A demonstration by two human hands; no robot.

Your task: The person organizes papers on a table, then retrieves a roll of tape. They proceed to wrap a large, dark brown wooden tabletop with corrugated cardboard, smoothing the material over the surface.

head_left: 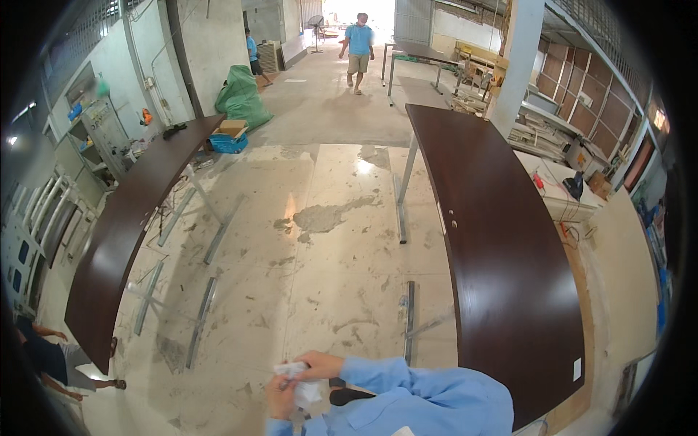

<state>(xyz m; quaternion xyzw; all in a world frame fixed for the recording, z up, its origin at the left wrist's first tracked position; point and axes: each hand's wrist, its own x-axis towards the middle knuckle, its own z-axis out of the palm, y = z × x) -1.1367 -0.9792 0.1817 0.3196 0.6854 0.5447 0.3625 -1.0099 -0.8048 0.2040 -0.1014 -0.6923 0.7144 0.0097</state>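
In front of my body, low in the picture, both hands are together on a white crumpled sheet [307, 393]; whether it is paper or cloth I cannot tell. My left hand [279, 397] grips its left side with bent fingers. From above, my right hand [321, 365] pinches its upper part, the blue sleeve crossing from the right. To my right lies a long dark brown door panel [502, 240] on metal stands, with holes near its inner edge and a small white label at its near end. Neither hand touches it.
A second dark brown panel [138, 211] lies on stands at the left. Metal stand feet [411, 320] reach onto the floor. A person [358, 47] in a blue shirt is walking far ahead; another person [62, 356] is at the lower left. A green sack [243, 102] and blue crate [228, 142] stand beyond.
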